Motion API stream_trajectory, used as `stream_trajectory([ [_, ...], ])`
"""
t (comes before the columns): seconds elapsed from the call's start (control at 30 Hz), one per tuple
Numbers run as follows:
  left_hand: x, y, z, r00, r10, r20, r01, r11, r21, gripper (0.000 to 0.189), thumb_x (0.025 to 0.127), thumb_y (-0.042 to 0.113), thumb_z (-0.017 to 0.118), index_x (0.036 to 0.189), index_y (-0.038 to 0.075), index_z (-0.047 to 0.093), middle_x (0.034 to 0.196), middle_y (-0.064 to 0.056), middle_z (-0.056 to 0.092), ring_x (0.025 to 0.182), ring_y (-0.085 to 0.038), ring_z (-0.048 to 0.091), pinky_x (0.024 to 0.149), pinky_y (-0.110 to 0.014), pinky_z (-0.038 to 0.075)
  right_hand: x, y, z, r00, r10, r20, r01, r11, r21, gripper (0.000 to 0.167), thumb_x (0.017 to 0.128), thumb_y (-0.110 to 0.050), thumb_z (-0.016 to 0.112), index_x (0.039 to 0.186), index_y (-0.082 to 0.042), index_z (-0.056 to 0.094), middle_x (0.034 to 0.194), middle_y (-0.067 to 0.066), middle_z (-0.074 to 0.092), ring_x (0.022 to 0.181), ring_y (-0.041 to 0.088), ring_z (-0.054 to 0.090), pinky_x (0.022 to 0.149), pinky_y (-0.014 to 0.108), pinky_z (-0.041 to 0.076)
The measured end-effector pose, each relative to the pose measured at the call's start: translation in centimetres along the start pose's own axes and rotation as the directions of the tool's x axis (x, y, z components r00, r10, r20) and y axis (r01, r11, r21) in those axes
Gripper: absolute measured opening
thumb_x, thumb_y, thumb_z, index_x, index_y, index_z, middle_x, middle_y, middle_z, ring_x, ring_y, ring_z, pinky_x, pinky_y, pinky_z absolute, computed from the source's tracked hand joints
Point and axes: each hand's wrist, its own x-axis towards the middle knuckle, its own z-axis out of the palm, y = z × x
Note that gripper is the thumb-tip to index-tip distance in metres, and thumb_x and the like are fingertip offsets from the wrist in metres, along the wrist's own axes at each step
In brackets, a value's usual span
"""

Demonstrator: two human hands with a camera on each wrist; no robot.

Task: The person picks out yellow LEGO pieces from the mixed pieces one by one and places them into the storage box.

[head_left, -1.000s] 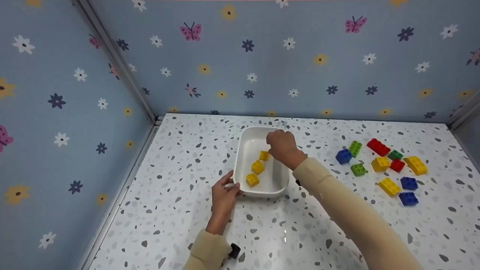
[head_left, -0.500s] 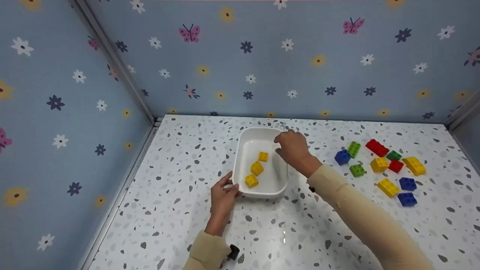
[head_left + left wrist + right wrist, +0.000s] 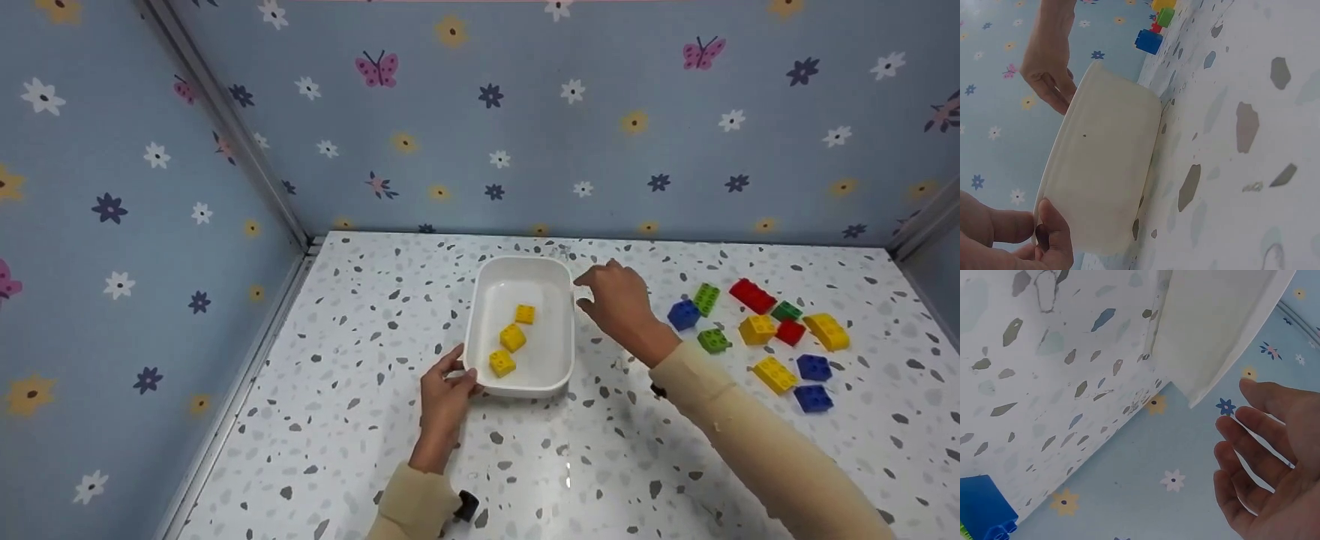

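Note:
A white plastic tub [image 3: 555, 352] stands on the speckled table with three yellow toy bricks [image 3: 513, 337] lying inside it. My left hand [image 3: 445, 390] grips the tub's near-left corner, and the left wrist view shows the thumb and fingers pinching the rim. Just beyond the tub's right rim hovers my right hand [image 3: 619, 304], its fingers loosely bent. In the right wrist view nothing lies in that right hand [image 3: 1275, 455]. Nearest to it on the table is a blue brick [image 3: 683, 314].
To the right lie scattered bricks: a long red brick [image 3: 752, 296], a light green brick [image 3: 706, 298], a yellow arched brick [image 3: 827, 331], blue bricks [image 3: 814, 398] and several others. A flower-patterned wall [image 3: 540, 135] rises behind the table [image 3: 360, 300], another at left.
My right hand has moved rightward from above the tub to outside its right rim. The left hand keeps hold of the corner, and the bricks in the tub stay put.

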Motion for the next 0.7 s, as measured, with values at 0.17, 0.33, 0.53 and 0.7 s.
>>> stream_trajectory([
  [0.17,0.0,-0.2,-0.2,1.000,0.010,0.008,-0.010,1.000,-0.028,0.052,0.101,-0.007,0.061,0.152,-0.004,0.052,0.122,-0.023,0.057,0.089,-0.023,0.068,0.078,-0.030,0.064,-0.9,1.3,-0.3,0.998,-0.010,-0.055,0.010,1.000,0.011,0.030,0.085,-0.007,0.088,0.114,-0.002,0.082,0.113,0.018,0.078,0.101,0.041,0.069,0.088,0.057,0.060],
  [0.33,0.0,-0.2,-0.2,1.000,0.017,0.014,-0.017,0.999,-0.033,0.052,0.101,-0.008,0.061,0.152,-0.006,0.052,0.124,-0.025,0.057,0.088,-0.024,0.068,0.078,-0.031,0.064,-1.8,2.5,-0.6,0.995,-0.024,-0.096,0.023,1.000,-0.005,0.029,0.083,-0.004,0.089,0.111,-0.001,0.082,0.113,0.019,0.078,0.099,0.041,0.070,0.086,0.056,0.060],
  [0.53,0.0,-0.1,-0.2,1.000,0.016,0.016,-0.015,1.000,-0.018,0.051,0.101,-0.006,0.061,0.152,-0.004,0.052,0.126,-0.025,0.057,0.092,-0.025,0.069,0.079,-0.029,0.064,-3.1,4.2,-0.9,0.990,-0.034,-0.134,0.034,0.999,-0.006,0.029,0.082,-0.001,0.088,0.110,0.001,0.082,0.110,0.019,0.078,0.095,0.041,0.069,0.083,0.057,0.059],
  [0.7,0.0,-0.1,-0.2,1.000,0.013,0.021,-0.013,1.000,-0.013,0.051,0.102,-0.006,0.060,0.152,-0.003,0.052,0.125,-0.023,0.057,0.091,-0.025,0.068,0.079,-0.029,0.063,-4.3,5.9,-1.3,0.990,-0.021,-0.141,0.025,0.999,0.023,0.028,0.084,0.001,0.086,0.111,0.003,0.081,0.112,0.021,0.078,0.097,0.043,0.068,0.083,0.058,0.059],
])
